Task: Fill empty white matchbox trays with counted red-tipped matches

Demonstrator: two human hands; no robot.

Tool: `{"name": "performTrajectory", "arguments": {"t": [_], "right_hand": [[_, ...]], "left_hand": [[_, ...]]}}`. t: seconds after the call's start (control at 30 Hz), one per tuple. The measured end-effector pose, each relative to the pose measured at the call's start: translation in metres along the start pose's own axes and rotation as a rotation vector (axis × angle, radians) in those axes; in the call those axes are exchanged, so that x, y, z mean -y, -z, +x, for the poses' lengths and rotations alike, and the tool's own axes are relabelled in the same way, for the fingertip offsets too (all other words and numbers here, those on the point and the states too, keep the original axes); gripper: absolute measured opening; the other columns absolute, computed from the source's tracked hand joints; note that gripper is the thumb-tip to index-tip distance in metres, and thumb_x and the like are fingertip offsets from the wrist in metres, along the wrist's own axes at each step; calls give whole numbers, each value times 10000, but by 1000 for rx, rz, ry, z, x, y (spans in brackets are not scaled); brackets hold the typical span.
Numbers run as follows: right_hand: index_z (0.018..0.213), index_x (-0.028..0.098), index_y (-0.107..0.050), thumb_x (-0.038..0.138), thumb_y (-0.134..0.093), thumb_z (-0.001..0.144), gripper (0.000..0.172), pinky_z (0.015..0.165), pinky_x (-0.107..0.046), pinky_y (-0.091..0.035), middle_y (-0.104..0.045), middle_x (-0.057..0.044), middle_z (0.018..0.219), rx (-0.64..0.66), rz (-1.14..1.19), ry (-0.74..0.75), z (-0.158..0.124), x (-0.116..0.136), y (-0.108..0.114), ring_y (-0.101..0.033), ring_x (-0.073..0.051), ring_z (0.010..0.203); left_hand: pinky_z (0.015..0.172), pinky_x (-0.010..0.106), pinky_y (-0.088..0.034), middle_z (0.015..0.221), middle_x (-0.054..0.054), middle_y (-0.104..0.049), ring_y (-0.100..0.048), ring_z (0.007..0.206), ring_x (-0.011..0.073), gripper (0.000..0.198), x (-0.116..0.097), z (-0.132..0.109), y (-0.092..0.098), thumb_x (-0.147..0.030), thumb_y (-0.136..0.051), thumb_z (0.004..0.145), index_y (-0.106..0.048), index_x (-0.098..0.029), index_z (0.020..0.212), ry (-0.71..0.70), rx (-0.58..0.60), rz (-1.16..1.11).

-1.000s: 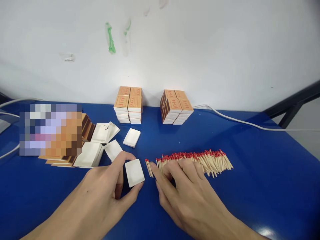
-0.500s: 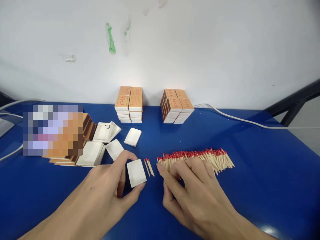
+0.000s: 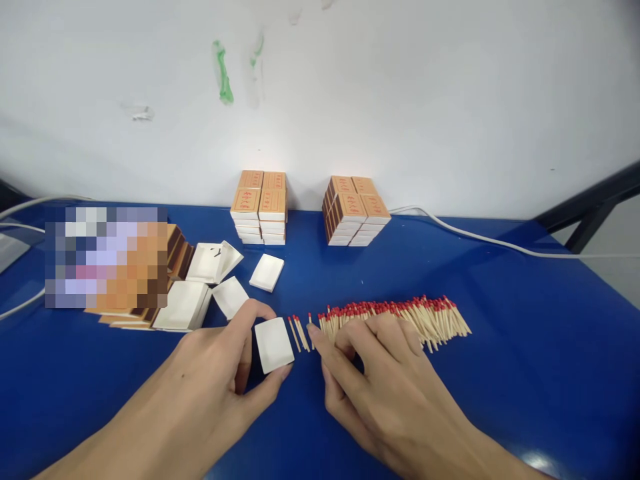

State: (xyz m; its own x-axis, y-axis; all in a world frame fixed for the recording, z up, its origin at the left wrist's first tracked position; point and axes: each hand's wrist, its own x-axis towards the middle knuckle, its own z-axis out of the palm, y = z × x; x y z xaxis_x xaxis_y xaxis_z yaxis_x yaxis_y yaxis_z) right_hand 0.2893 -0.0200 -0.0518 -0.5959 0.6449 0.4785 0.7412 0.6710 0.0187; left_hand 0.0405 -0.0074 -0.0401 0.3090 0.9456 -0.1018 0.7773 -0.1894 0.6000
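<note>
The left hand [image 3: 215, 363] has its grip clamped on a small white tray [image 3: 275, 345], thumb at the near edge. Just right of that grip, three loose matches [image 3: 301, 333] lie on the blue worktop [image 3: 475, 407]. The right hand [image 3: 383, 380] touches a single match [image 3: 310, 319] with its index fingertip; whether its curled grip closes on anything, I cannot tell. Beyond it and to its right spreads a red-tipped match pile [image 3: 433, 321].

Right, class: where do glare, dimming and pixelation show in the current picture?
Head view, all three: glare on the blue table at lower right; the white wall darker toward the top right corner; coarse pixelation hiding part of the brown-and-orange pile at left.
</note>
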Motion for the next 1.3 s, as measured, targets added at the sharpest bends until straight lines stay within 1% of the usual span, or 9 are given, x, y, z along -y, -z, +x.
{"name": "performTrajectory", "arguments": {"t": [0.13, 0.2, 0.3, 0.4, 0.6, 0.8, 0.93, 1.1, 1.3], "right_hand": [[1445, 52, -769, 172, -556, 1129, 400, 768, -423, -342, -666, -91, 925, 5, 6, 18, 0, 0, 1, -426, -273, 874], [1394, 46, -790, 172, -568, 1123, 372, 775, -426, -352, -666, -88, 919, -17, 13, -8, 0, -2, 1, -427, -268, 873], [1255, 46, -838, 150, -608, 1088, 303, 780, -433, -356, -656, -87, 885, -70, 12, -49, -1, -4, 1, -427, -262, 871], [1176, 52, -856, 144, -618, 1075, 275, 769, -432, -343, -637, -86, 856, -87, 13, -55, -1, -4, 0, -411, -259, 856], [1262, 87, -839, 168, -596, 1108, 299, 762, -416, -316, -614, -68, 864, -23, 37, -14, 0, -1, -1, -408, -255, 853], [1153, 101, -842, 164, -597, 1091, 260, 763, -417, -312, -584, -56, 839, -43, 33, -45, 0, -5, -1, -396, -248, 843], [1155, 103, -834, 165, -598, 1084, 254, 761, -421, -319, -588, -54, 846, -39, 35, -49, 0, -5, -1, -399, -246, 840], [1115, 96, -836, 142, -610, 1062, 237, 756, -422, -332, -605, -58, 836, -55, 39, -47, -1, -5, 0, -405, -246, 841], [1131, 96, -842, 128, -618, 1050, 240, 754, -425, -338, -618, -54, 823, -65, 25, -36, -1, -6, 1, -405, -246, 834]], "left_hand": [[444, 183, -381, 564, -137, -548, -558, 433, 102, 309, 1, 1, -1, -506, -665, 1030, -622, -323, 1276, 16, -5, 12], [450, 182, -384, 568, -134, -539, -557, 442, 103, 292, 0, 0, 0, -515, -655, 1037, -627, -327, 1260, 17, 6, 12], [445, 184, -369, 571, -130, -526, -543, 443, 105, 275, 0, -1, 2, -522, -652, 1039, -632, -335, 1238, 30, 35, 6], [449, 191, -373, 581, -124, -537, -548, 452, 109, 273, -2, 0, 4, -528, -648, 1038, -633, -334, 1230, 44, 49, -5], [461, 196, -385, 580, -119, -543, -566, 463, 116, 276, -4, 2, 3, -507, -662, 1018, -648, -318, 1219, 48, 33, -27], [458, 199, -377, 582, -121, -541, -551, 460, 113, 311, -1, -1, 2, -515, -661, 1030, -647, -320, 1272, 64, 53, -5], [471, 200, -399, 598, -116, -535, -557, 477, 114, 333, 0, -1, 1, -534, -644, 1043, -648, -321, 1299, 62, 48, -4], [452, 219, -374, 578, -114, -541, -556, 460, 127, 321, 0, -1, 1, -504, -673, 1010, -659, -320, 1273, 72, 42, 16], [442, 216, -361, 575, -116, -543, -550, 452, 129, 298, -1, -3, 1, -500, -657, 1008, -644, -319, 1245, 77, 48, 21]]}}
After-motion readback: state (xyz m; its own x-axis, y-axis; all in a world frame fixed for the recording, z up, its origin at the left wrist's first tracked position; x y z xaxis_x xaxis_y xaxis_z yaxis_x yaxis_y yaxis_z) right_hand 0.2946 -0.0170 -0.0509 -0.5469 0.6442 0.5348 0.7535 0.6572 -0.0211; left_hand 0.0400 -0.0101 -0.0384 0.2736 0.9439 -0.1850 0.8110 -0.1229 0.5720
